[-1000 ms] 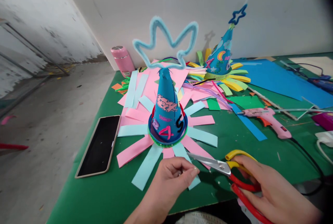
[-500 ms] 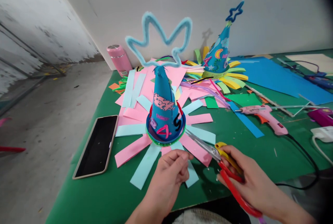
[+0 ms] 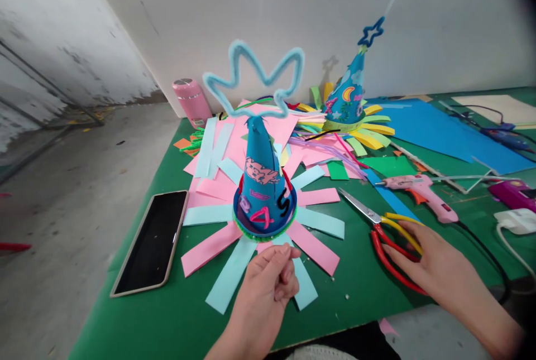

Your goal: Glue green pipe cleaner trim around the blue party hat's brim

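Note:
A blue paper cone hat stands in the middle, with pink and pale blue paper strips fanned around its base and a pale blue fuzzy pipe-cleaner star on its tip. My left hand is closed in front of it, over the near strips. Whether those fingers pinch something small, I cannot make out. Off to the right, my right hand has its fingers on the red and yellow handles of the scissors. The blades are closed and lie low over the table, pointing away to the left.
A phone lies on the left of the green table. Behind stand a pink bottle and a second decorated blue hat. At right are a pink glue gun with its cord, blue sheets and a white plug.
My right hand has carried the scissors rightward, away from the hat's strips, and down toward the table; the blades have closed. My left hand stays closed in nearly the same place.

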